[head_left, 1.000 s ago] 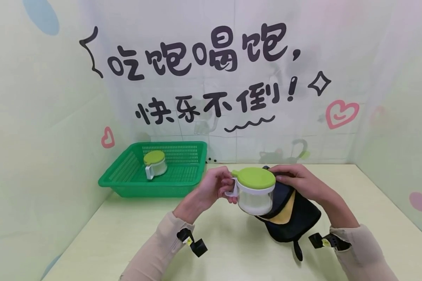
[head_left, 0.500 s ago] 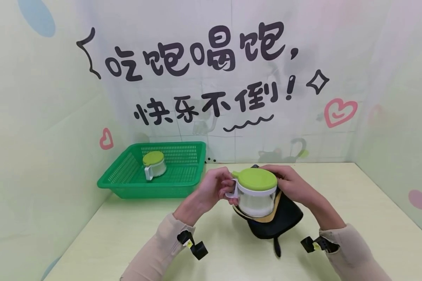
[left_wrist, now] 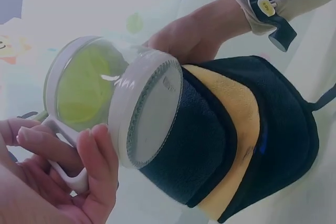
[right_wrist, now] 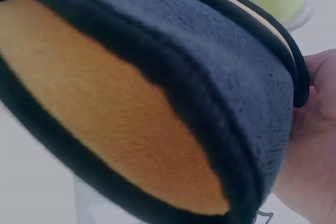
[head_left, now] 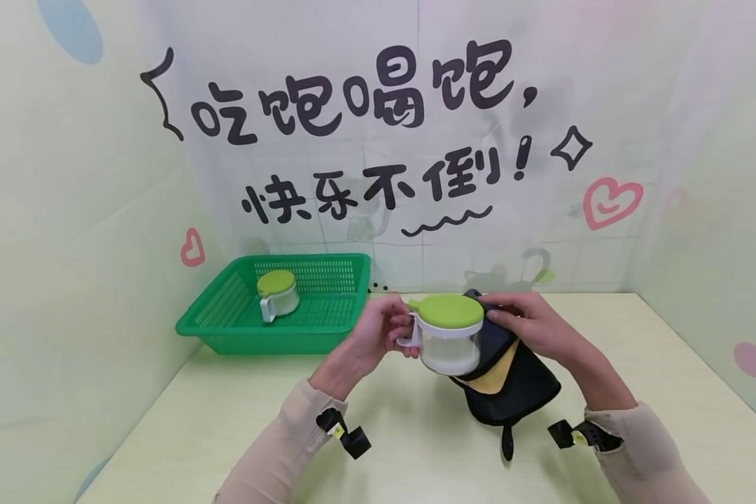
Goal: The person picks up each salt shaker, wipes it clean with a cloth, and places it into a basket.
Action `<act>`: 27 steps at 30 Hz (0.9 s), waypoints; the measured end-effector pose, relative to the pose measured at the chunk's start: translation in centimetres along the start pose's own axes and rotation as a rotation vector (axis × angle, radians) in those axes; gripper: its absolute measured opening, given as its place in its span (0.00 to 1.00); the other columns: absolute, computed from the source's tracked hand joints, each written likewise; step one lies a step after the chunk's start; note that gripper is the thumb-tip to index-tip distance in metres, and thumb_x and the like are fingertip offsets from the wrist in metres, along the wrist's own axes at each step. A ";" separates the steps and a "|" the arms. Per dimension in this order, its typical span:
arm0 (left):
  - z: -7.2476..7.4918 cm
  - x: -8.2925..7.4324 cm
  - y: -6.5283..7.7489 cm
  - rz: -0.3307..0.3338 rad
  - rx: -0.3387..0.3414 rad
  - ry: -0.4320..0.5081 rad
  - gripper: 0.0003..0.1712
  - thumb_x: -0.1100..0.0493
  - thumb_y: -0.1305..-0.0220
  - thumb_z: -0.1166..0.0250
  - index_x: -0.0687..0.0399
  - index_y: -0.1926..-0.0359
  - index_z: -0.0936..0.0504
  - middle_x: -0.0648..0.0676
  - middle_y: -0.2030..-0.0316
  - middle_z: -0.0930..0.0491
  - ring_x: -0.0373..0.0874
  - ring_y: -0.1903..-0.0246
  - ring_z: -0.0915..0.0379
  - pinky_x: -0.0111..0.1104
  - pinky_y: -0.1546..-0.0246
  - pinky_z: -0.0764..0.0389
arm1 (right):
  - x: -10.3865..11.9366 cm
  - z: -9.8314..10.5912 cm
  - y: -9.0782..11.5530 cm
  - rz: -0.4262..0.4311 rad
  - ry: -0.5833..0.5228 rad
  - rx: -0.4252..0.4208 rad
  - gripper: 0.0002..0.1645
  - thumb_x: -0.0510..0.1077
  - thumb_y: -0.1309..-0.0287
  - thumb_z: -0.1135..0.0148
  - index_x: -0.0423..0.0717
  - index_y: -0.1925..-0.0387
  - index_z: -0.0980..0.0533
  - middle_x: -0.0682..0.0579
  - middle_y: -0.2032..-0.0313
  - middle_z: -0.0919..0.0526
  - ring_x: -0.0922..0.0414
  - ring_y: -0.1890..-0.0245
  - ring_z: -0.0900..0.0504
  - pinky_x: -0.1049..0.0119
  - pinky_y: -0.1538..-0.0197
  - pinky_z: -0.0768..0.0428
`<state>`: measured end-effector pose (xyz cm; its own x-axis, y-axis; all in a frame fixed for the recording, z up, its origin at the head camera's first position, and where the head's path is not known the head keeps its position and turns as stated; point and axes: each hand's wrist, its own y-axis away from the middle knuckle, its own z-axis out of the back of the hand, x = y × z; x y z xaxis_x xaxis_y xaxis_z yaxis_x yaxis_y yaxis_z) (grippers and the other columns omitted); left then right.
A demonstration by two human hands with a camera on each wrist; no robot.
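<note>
My left hand (head_left: pixel 384 325) grips the white handle of a clear seasoning jar (head_left: pixel 450 351) with a green lid, holding it upright above the table. In the left wrist view the fingers curl round that handle, and the jar's ribbed bottom (left_wrist: pixel 155 111) faces the camera. On the jar's right side my right hand (head_left: pixel 532 322) holds a folded dark-blue and yellow cloth (head_left: pixel 516 388) with a hanging loop. The cloth's layers fill much of the right wrist view, pinched at one edge by the thumb (right_wrist: pixel 323 77). Whether cloth and glass touch is hidden.
At the back left of the table (head_left: pixel 227 434) stands a green plastic basket (head_left: pixel 271 343). A second jar (head_left: pixel 283 301) with a green lid sits in it. A printed curtain (head_left: pixel 365 231) closes off the back, with pale walls at both sides.
The cloth swung left behind and under the jar, then partly back to the right with my right hand. The jar has shifted slightly left and up. The basket stays put.
</note>
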<state>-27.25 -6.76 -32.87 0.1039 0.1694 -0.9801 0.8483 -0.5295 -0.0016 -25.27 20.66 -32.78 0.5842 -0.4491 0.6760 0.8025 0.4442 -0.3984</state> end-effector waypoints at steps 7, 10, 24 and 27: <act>-0.1 -0.2 0.0 -0.024 -0.089 0.028 0.17 0.59 0.44 0.54 0.50 0.88 0.44 0.47 0.93 0.43 0.46 0.89 0.28 0.34 0.81 0.23 | 1.4 1.3 0.6 -0.041 0.054 0.027 0.18 0.37 0.36 0.44 0.37 0.46 0.23 0.40 0.49 0.18 0.68 0.59 0.21 0.73 0.57 0.21; -0.1 -0.2 0.0 -0.045 -0.122 0.026 0.17 0.58 0.44 0.54 0.51 0.87 0.44 0.47 0.92 0.43 0.46 0.89 0.29 0.34 0.81 0.22 | 2.0 1.6 0.8 -0.042 0.060 0.037 0.17 0.37 0.36 0.44 0.37 0.47 0.23 0.39 0.49 0.18 0.66 0.61 0.20 0.73 0.58 0.21; -0.5 -0.5 0.3 -0.078 -0.262 -0.009 0.16 0.57 0.44 0.54 0.52 0.86 0.42 0.48 0.91 0.42 0.45 0.89 0.30 0.33 0.81 0.23 | 4.3 1.8 1.5 0.000 0.147 0.060 0.18 0.39 0.36 0.43 0.39 0.46 0.22 0.42 0.48 0.18 0.56 0.55 0.18 0.68 0.53 0.19; -0.5 -0.5 0.4 -0.081 -0.277 -0.024 0.16 0.57 0.44 0.54 0.52 0.86 0.42 0.47 0.90 0.42 0.44 0.89 0.29 0.33 0.80 0.23 | 4.4 1.6 1.5 0.013 0.134 0.055 0.17 0.38 0.36 0.43 0.39 0.47 0.22 0.42 0.49 0.18 0.58 0.55 0.18 0.69 0.53 0.19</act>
<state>-26.73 -6.66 -32.25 0.0209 0.1802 -0.9834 0.9630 -0.2679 -0.0286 -21.66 20.58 -29.40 0.6081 -0.5411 0.5809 0.7892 0.4909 -0.3690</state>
